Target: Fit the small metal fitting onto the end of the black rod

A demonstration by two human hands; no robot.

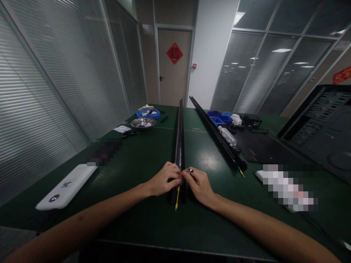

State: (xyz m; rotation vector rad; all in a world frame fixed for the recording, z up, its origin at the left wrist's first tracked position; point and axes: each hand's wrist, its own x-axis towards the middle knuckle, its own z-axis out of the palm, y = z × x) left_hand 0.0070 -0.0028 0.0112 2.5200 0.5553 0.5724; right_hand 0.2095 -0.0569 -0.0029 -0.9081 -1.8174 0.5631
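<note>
A long black rail (180, 138), shaped like a channel, lies lengthwise down the table, its near end between my hands. A yellow wire (177, 197) with a metal ring terminal sticks out of that end toward me. From the left, my left hand (166, 179) is closed over the rail, thumb and fingers pinched together. My right hand (199, 185), wearing a ring, meets it from the other side with its fingertips pinched too. Whatever sits between the fingertips is hidden. To the right lies a second black rail (219, 135), with a yellow-green wire (241, 171) at its near end.
A white case (67, 186) lies on the left of the green table (131, 219). Farther back are a metal bowl (143, 123) and a blue tray (148, 114). On the right are blue bins (219, 118), a plastic bottle (227, 137) and a large black metal chassis (320, 131).
</note>
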